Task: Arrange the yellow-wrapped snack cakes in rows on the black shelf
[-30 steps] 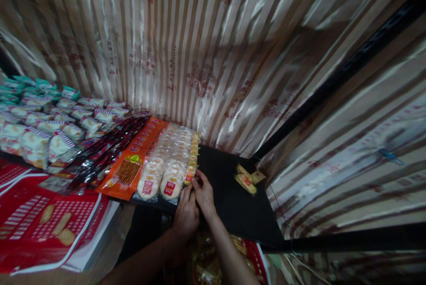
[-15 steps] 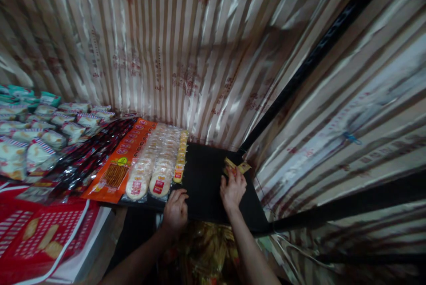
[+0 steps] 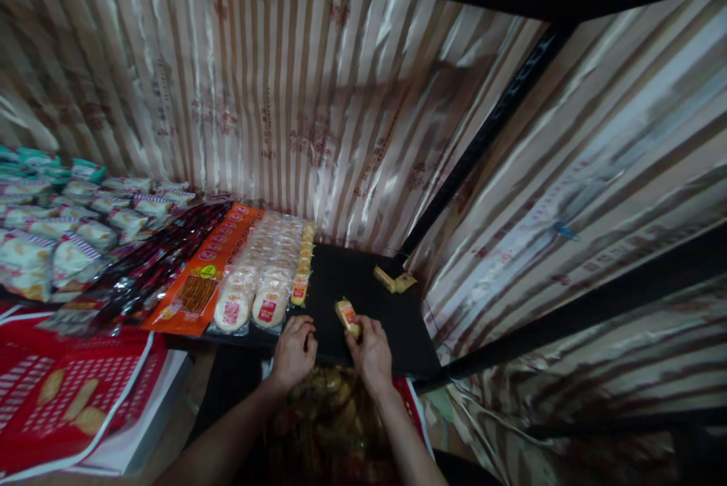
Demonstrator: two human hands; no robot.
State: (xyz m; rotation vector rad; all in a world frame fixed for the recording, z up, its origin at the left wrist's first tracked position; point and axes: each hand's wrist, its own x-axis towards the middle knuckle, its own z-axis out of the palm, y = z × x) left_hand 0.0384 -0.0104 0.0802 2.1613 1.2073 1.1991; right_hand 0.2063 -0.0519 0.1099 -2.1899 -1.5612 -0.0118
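Observation:
Between the fingers of my right hand (image 3: pixel 370 356) is a small yellow snack packet (image 3: pixel 347 316) with a red-orange label, just above the black shelf (image 3: pixel 332 281). My left hand (image 3: pixel 294 350) rests at the shelf's front edge with its fingers curled; whether anything is in them is hidden. Just beyond it stands a narrow row of like yellow packets (image 3: pixel 302 266), beside two rows of round white crackers (image 3: pixel 269 308) in clear wrap. Two more small yellow packets (image 3: pixel 394 280) lie near the back right corner. Below my hands is a container of yellow-wrapped packets (image 3: pixel 335 425).
Orange pretzel-stick bags (image 3: pixel 193 293), dark shiny packs (image 3: pixel 151 263) and white snack bags (image 3: pixel 76 263) line the shelf to the left. A red basket (image 3: pixel 113 372) with several packets sits lower left. A black post (image 3: pixel 454 194) and striped curtain (image 3: pixel 318 92) bound the back and right.
My right hand has come back from the corner toward the front edge with one yellow packet, leaving two there. My left hand has shifted only slightly.

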